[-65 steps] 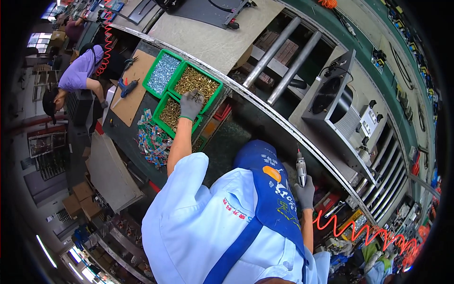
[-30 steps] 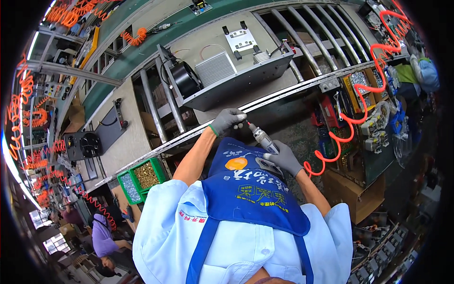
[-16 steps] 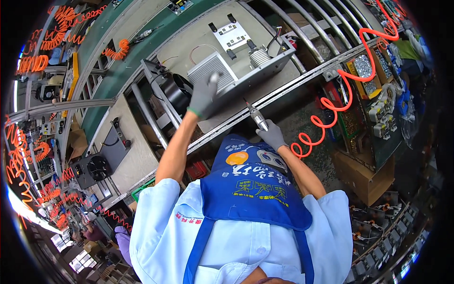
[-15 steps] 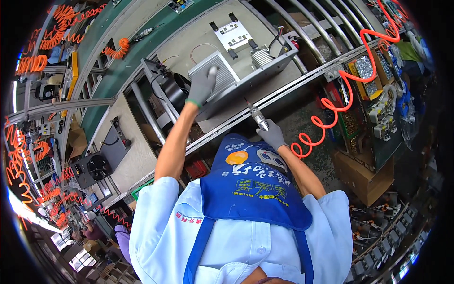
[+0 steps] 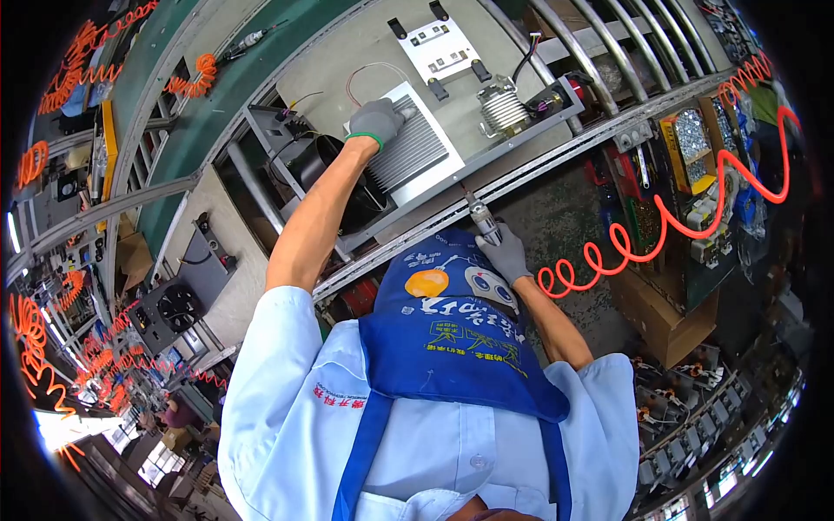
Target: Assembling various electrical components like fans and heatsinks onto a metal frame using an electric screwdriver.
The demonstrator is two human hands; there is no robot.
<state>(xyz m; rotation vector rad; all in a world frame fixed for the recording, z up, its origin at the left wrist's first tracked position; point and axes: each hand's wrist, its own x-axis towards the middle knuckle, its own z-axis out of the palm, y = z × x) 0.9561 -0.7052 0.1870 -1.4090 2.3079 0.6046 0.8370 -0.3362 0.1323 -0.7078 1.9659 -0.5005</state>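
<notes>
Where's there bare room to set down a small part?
The pale board shows one bare patch between the green strip and the white plate, and another between that plate, the finned heatsink and the ribbed cylinder. It's crowded at the heatsink, with the left hand over it and the black fan alongside, and around the black cable by the cylinder.

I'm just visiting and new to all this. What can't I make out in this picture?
All in the head view:
- Whatever may lie under the left hand: it covers part of the finned heat sink.
- The rear end of the power screwdriver: hidden by the right hand gripping it.
- The bit's exact tip shape: too small.
- Part of the black fan: behind the left forearm.
</notes>
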